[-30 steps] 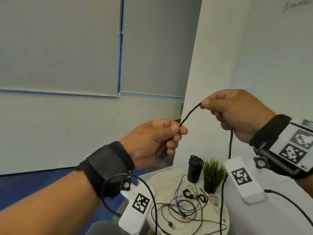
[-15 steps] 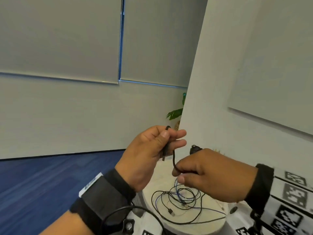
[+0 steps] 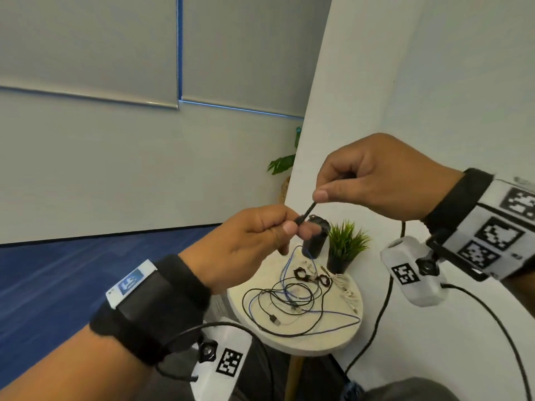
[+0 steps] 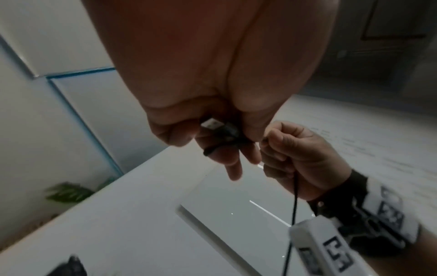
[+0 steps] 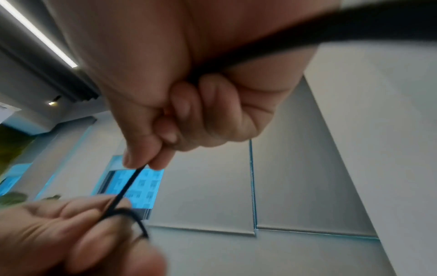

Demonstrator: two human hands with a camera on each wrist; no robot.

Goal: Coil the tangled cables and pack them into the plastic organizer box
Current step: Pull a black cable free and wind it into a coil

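Now the left hand pinches the plug end of the black cable with one small loop on its fingers, while the right hand pinches the cable just above. Each loop should keep equal size, with the cable fed slack. Other cables lie tangled on the table below.

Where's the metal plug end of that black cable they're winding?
In the left wrist view the cable's metal plug sits tucked inside the left hand, between thumb and curled fingers, just left of the right hand.
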